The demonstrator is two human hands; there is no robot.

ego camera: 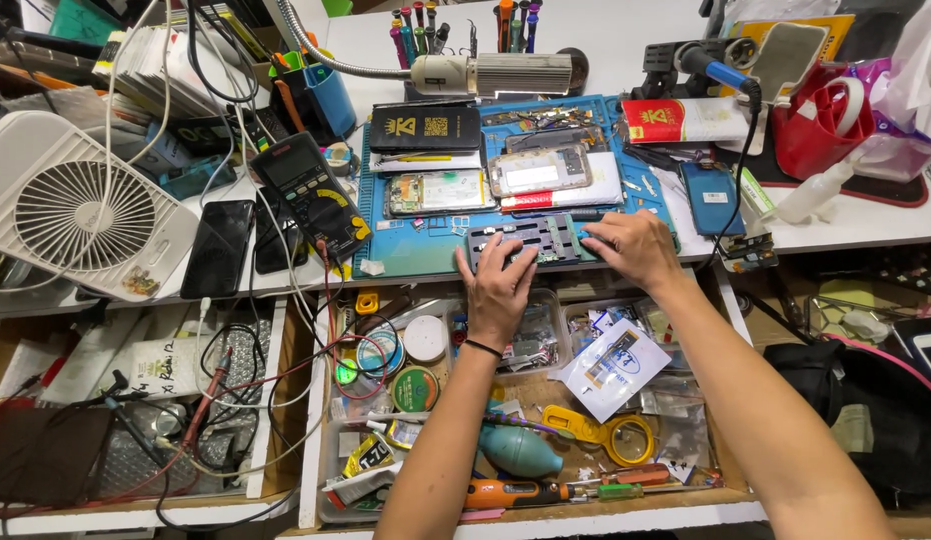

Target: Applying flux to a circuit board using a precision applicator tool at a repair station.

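Both of my hands rest on a dark grey slotted fixture point(530, 236) lying at the front edge of a blue work mat point(425, 255). My left hand point(497, 285) presses its fingers on the fixture's left part. On the fixture's right end, my right hand point(632, 245) has its fingers curled down. Behind the fixture lie an opened phone point(437, 192) showing its insides and a phone in a clear case point(538, 169). A black wristband sits on my left wrist.
A multimeter point(310, 190) and two dark phones point(218, 248) lie left of the mat, beside a white fan point(75, 210). An open drawer point(505, 400) below holds tape rolls, a blue blower, screwdrivers and small bags. A red bag point(820, 125) and lamp stand at right.
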